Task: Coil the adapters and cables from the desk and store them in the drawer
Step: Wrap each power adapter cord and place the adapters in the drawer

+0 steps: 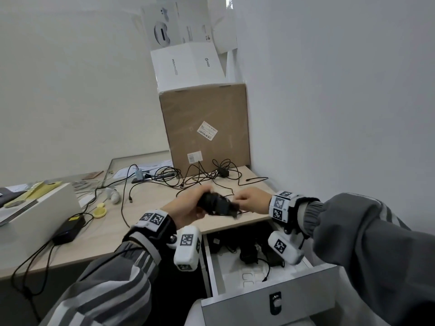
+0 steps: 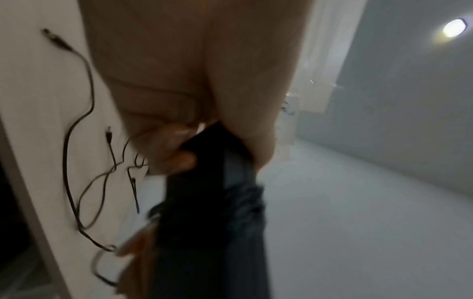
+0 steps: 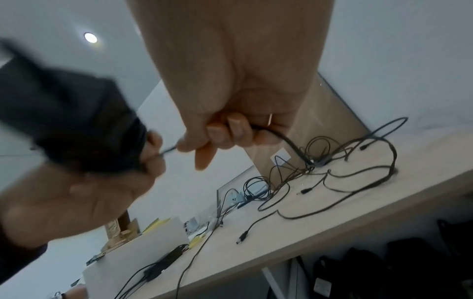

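Observation:
My left hand [image 1: 188,205] grips a black power adapter [image 1: 217,204] with cable wound around it, held above the desk's front edge. The adapter [image 2: 212,182] fills the lower middle of the left wrist view and shows blurred at the left of the right wrist view [image 3: 76,121]. My right hand [image 1: 253,198] is just to the right of it and pinches the thin black cable [image 3: 279,137] that runs from the adapter. Below both hands the white drawer [image 1: 277,297] stands open, with several black adapters [image 1: 249,254] and cables in it.
Loose black cables [image 1: 200,176] lie tangled on the light wood desk [image 1: 150,220] before a large cardboard box [image 1: 204,125]. A black power brick [image 1: 68,228] sits at the desk's left front beside a white box [image 1: 40,208]. A wall stands close on the right.

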A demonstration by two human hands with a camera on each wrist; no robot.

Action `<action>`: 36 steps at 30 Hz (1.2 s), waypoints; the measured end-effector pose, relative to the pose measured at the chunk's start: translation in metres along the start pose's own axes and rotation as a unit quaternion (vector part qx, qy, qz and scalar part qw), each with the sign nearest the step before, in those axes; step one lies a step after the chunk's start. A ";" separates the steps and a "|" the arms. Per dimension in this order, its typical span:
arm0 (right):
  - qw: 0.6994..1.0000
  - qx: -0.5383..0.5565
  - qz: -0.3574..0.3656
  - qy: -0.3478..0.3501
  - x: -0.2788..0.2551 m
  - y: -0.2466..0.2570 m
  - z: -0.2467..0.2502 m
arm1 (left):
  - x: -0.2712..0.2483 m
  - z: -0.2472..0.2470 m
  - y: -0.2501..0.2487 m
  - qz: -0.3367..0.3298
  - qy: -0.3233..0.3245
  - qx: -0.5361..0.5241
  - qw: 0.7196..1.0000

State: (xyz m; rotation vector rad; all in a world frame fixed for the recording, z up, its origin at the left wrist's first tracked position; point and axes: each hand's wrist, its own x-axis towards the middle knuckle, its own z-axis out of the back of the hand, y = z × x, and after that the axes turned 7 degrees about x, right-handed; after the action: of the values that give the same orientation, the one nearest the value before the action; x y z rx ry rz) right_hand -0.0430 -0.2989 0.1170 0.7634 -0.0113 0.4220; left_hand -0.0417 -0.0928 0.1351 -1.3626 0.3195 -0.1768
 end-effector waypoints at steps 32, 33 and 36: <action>0.999 -0.040 -0.010 -0.015 0.002 0.019 -0.021 | 0.037 -0.007 0.017 0.001 -0.154 0.401 0.903; 0.999 -0.027 -0.008 -0.022 0.002 0.022 -0.024 | 0.041 -0.004 0.022 -0.014 -0.202 0.383 0.901; 0.998 0.059 0.000 -0.039 0.003 0.031 -0.035 | 0.046 -0.007 0.030 -0.076 -0.330 0.166 0.926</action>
State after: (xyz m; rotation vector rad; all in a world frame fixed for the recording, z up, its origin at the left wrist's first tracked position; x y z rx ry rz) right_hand -0.0565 -0.2546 0.1131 0.8950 -0.0592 0.3953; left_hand -0.0022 -0.1071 0.0987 -1.0356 -0.3711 0.1035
